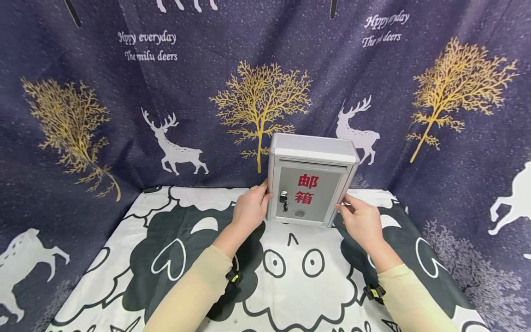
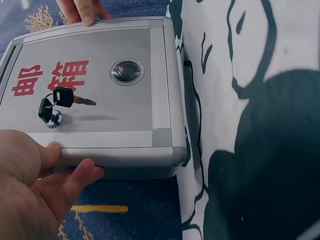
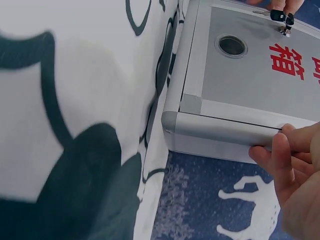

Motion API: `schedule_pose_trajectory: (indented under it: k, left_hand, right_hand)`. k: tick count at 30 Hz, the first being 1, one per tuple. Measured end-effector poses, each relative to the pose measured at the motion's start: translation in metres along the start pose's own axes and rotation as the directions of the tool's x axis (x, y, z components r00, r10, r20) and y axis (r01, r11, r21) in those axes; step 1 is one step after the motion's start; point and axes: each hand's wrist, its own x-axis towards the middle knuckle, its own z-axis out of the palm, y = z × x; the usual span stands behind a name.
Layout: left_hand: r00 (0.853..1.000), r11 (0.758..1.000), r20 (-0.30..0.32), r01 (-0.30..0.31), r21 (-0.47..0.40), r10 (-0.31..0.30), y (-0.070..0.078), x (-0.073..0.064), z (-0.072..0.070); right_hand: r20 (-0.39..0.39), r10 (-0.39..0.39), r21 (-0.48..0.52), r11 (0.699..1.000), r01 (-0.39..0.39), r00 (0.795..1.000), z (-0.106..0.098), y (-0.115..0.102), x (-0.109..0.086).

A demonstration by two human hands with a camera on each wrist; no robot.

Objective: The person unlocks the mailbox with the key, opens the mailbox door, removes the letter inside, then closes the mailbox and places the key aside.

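A silver metal mailbox (image 1: 311, 180) with red characters stands upright at the back of the table, its front facing me. On its left side my left hand (image 1: 250, 205) grips the edge, thumb at the front. The right hand (image 1: 362, 219) holds the opposite side between thumb and fingers. A lock with two black-headed keys (image 2: 62, 97) hanging from it sits on the front panel, near the left hand. Low on the panel is a round window (image 3: 231, 46). Whether the mailbox's bottom touches the cloth fully, I cannot tell.
A black-and-white cartoon sheep cloth (image 1: 298, 286) covers the table. Behind and at both sides hangs a dark blue curtain (image 1: 195, 101) printed with white deer and golden trees; the mailbox stands close to its back part.
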Motion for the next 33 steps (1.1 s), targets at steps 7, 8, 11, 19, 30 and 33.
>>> schedule_pose_trajectory:
  k: [7, 8, 11, 19, 30, 33]
  left_hand:
    - [1.0, 1.0, -0.016, -0.005, 0.016, 0.005, -0.014, -0.006, -0.01]
    - [1.0, 1.0, -0.021, -0.007, 0.017, 0.008, -0.016, -0.007, -0.011]
    - [0.999, 1.0, -0.04, -0.017, 0.015, 0.017, -0.022, -0.011, -0.016]
    - [0.997, 1.0, -0.075, -0.014, 0.018, 0.015, -0.035, -0.017, -0.028]
    - [0.998, 1.0, -0.065, 0.024, 0.01, -0.023, -0.046, -0.027, -0.04]
    - [0.998, 1.0, -0.066, 0.025, 0.009, -0.024, -0.05, -0.03, -0.042]
  right_hand:
    - [-0.01, -0.031, 0.032, 0.999, 0.031, 0.999, 0.015, -0.009, 0.001]
    - [-0.012, -0.033, 0.032, 0.999, 0.033, 0.999, 0.017, -0.01, 0.002]
    - [-0.008, -0.044, 0.016, 0.999, 0.044, 0.999, 0.022, -0.014, 0.003]
    - [0.012, -0.056, 0.044, 0.998, 0.055, 0.998, 0.032, -0.028, 0.008]
    - [0.038, -0.059, 0.067, 0.996, 0.056, 0.998, 0.043, -0.043, 0.007]
    - [0.039, -0.066, 0.061, 0.996, 0.064, 0.997, 0.046, -0.045, 0.006]
